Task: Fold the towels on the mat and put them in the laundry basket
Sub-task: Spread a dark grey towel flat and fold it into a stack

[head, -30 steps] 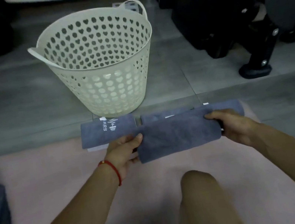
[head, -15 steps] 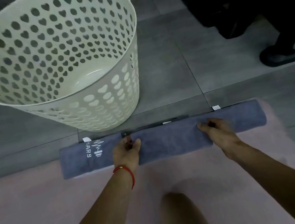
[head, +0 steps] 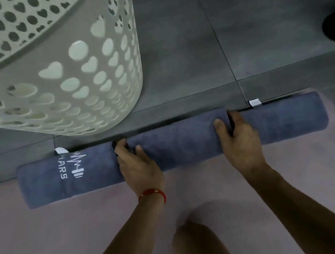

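The left hand [head: 138, 165] grips the blue towel [head: 172, 148] near its middle, fingers curled over the far edge. A red string [head: 152, 193] goes round that wrist. The right hand [head: 238, 137] grips the towel too, at 3 o'clock from the left hand, fingers tucked over the top. The towel is folded into a long strip and lies along the far edge of the pink mat [head: 70, 242]. White letters [head: 70, 165] show near its left end. The white laundry basket [head: 65, 77] with heart holes stands on the gray floor [head: 182, 46] at 11 o'clock, just beside the towel. A bare knee [head: 200, 247] is at 6 o'clock.
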`<state>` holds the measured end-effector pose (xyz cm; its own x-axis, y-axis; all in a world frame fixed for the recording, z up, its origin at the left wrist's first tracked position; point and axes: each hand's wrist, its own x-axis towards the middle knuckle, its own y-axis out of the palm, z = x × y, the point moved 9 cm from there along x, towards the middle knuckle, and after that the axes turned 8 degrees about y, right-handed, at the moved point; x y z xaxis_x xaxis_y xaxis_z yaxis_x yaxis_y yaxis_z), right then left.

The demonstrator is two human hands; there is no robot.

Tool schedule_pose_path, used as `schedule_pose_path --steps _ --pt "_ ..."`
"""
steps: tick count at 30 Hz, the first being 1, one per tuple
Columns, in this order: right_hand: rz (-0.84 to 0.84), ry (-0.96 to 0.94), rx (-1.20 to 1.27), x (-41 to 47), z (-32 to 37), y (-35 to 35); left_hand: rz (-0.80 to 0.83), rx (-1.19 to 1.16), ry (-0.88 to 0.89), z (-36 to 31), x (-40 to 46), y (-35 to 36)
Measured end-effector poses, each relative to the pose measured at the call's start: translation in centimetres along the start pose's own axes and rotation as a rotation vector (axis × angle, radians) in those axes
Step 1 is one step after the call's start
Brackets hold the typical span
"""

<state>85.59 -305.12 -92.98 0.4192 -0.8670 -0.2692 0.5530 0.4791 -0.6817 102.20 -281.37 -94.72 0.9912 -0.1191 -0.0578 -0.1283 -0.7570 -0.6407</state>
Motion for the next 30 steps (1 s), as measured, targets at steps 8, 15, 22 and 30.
schedule_pose_path --steps 8,15,22,30 --pt "-0.048 0.018 -0.07 0.3 -1.3 1.2 0.081 0.211 0.261 -2.9 -0.9 0.1" --pt "-0.187 -0.092 -0.27 -0.4 1.0 0.6 0.535 0.778 0.821 -3.4 -4.0 6.4" --pt "0.157 -0.647 -0.847 -0.6 3.6 6.7 0.595 0.811 0.817 -1.4 -3.6 7.6" --pt "0.115 -0.556 -0.808 0.8 1.6 7.8 0.598 0.849 0.853 -0.7 -3.1 8.7"
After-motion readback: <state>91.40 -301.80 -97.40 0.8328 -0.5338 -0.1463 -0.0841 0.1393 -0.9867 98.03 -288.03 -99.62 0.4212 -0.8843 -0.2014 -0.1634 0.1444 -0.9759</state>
